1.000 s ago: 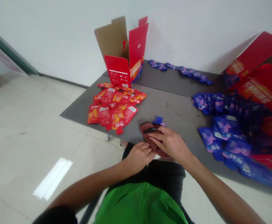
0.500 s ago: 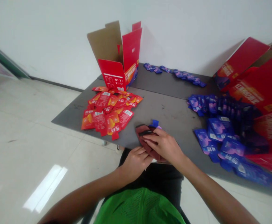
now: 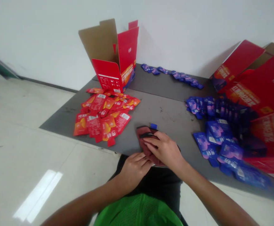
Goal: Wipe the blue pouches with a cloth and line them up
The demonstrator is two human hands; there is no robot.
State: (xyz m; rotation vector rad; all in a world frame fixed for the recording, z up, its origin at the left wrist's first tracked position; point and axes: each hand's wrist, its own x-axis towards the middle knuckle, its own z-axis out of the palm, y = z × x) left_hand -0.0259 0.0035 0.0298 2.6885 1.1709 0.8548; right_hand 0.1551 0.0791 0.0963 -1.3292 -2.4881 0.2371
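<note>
A reddish-brown cloth (image 3: 142,131) with black edging lies folded at the table's front edge, under both hands. My right hand (image 3: 167,151) grips it from above, fingers bent over a dark fold. At the cloth's near edge, my left hand (image 3: 135,169) has its fingers closed on the material, fingertips partly hidden. A small blue packet (image 3: 153,126) peeks out just beyond the cloth, mostly covered by it. Left of my hands lies a loose pile of red and orange packets (image 3: 107,125). Several blue-purple packets (image 3: 206,146) spread out on the right.
An open red carton (image 3: 107,73) stands behind the red pile. More open red cartons (image 3: 245,94) fill the right side. A row of blue packets (image 3: 174,75) runs along the back of the grey table (image 3: 159,106), beside the white wall (image 3: 186,31).
The camera view has shifted slightly, so the table items appear a little farther left. Less of the blue packet shows behind the cloth. Both hands keep nearly the same hold.
</note>
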